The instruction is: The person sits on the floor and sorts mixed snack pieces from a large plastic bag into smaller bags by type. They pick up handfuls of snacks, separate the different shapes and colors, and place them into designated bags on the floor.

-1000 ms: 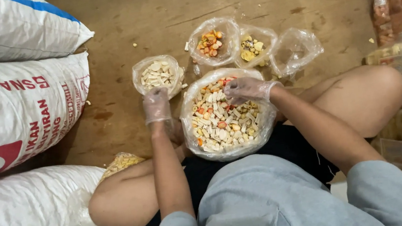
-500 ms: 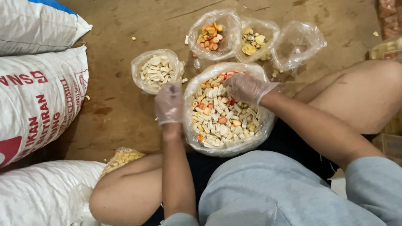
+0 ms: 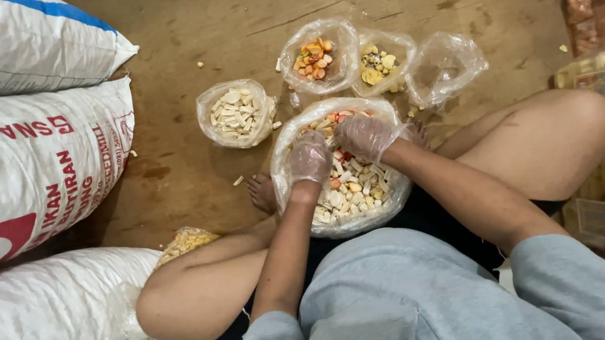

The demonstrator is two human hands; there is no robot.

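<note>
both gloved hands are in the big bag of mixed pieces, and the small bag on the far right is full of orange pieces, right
Not quite. The head view shows the left hand and right hand, both gloved, in the big bag of mixed pieces, but the small bag on the far right looks empty. The orange pieces are in another small bag.

**Colours on the brown floor**

Clear plastic big bag [image 3: 297, 193], filled with white, cream, orange and red pieces. Whitish see-through gloves on left hand [image 3: 309, 158] and right hand [image 3: 365, 136]. White pieces in one small bag [image 3: 235, 114], orange in another [image 3: 313, 59], yellow in a third [image 3: 376, 68]. White sacks [image 3: 26, 176] with red lettering, one blue-striped. Grey shirt [image 3: 414, 301].
</note>
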